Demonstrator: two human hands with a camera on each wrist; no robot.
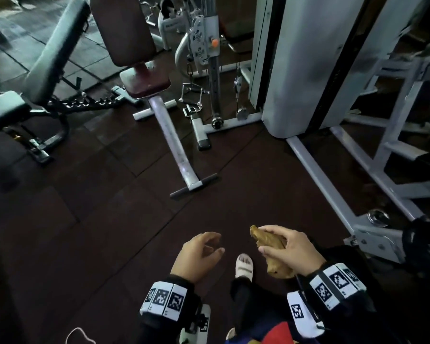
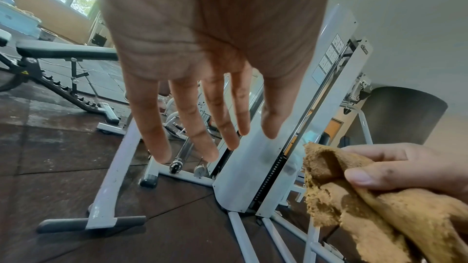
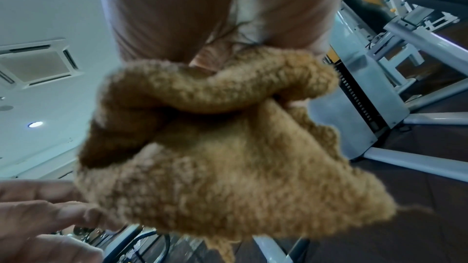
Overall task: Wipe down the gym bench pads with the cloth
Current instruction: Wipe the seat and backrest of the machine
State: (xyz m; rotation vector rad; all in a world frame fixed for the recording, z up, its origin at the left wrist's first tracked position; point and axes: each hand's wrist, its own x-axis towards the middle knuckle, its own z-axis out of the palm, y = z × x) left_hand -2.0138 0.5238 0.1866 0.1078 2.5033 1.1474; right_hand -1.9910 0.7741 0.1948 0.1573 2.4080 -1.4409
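Cloth, a tan fuzzy terry rag (image 1: 274, 254), sat bunched in the right hand (image 1: 289, 249) at about 5 o'clock in the head view, fingers and thumb curled round its middle, loose corners hanging out front and below. The left hand (image 1: 197, 254) hovered just beside it at 6 o'clock, holding nothing; its fingers (image 2: 195, 121) were straight and slightly spread in the left wrist view, apart from the cloth. The task's pads stood well apart from both hands: the maroon upright back pad (image 1: 123, 28) and its small maroon seat pad (image 1: 145, 83) at about 11 o'clock, and the grey padded incline bench (image 1: 52, 50) toward 10 o'clock. No pad had been reached yet, judging by that gap. Risks, as I judged them: the white steel floor rail with its black end caps (image 1: 184, 167) lay between the person's sandalled foot (image 1: 244, 265) and the maroon seat, so a step straight ahead could catch it. Loose metal cable handles (image 1: 191, 95) lay on the dark rubber floor tiles (image 1: 97, 219) at 12 o'clock, beside the seat; another trip point, and a dangling cloth corner could snag there. Wadded as it was, the cloth would likely wipe only a narrow strip; it wanted flattening. The upright pad might rock under a hard push. Dim light could hide missed patches.
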